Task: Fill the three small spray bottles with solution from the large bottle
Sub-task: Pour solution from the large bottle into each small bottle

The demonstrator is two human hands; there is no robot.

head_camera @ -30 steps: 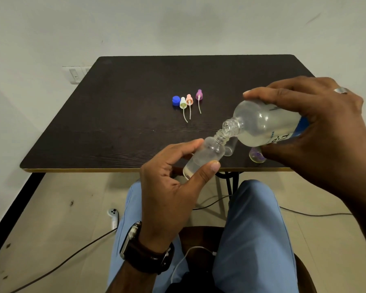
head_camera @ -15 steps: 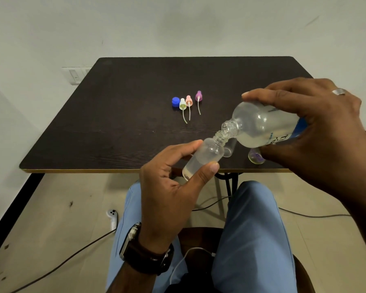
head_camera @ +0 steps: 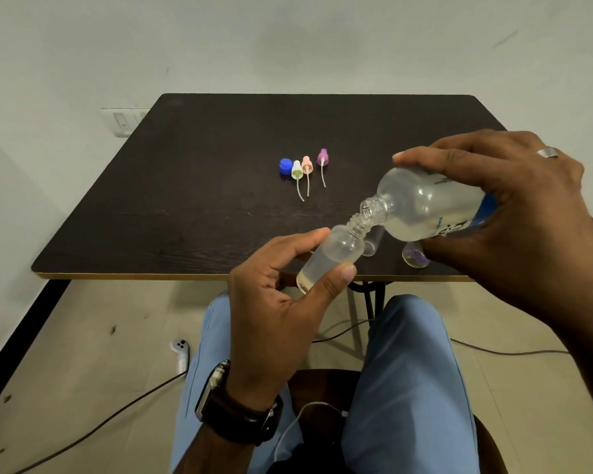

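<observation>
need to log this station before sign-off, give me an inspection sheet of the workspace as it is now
surface: dark table, bare wood-grain top
job's things: large bottle tilted, neck at the mouth of a small bottle part filled with clear liquid; two more small bottles lie on the table behind; three spray tops and a blue cap lie mid-table
clutter: nothing seen on the table
grippers: left hand holds the small bottle; right hand holds the large bottle
cables: black cable across the floor; white cable at the lap
surroundings: pale wall, wall switch, white controller on the floor
</observation>
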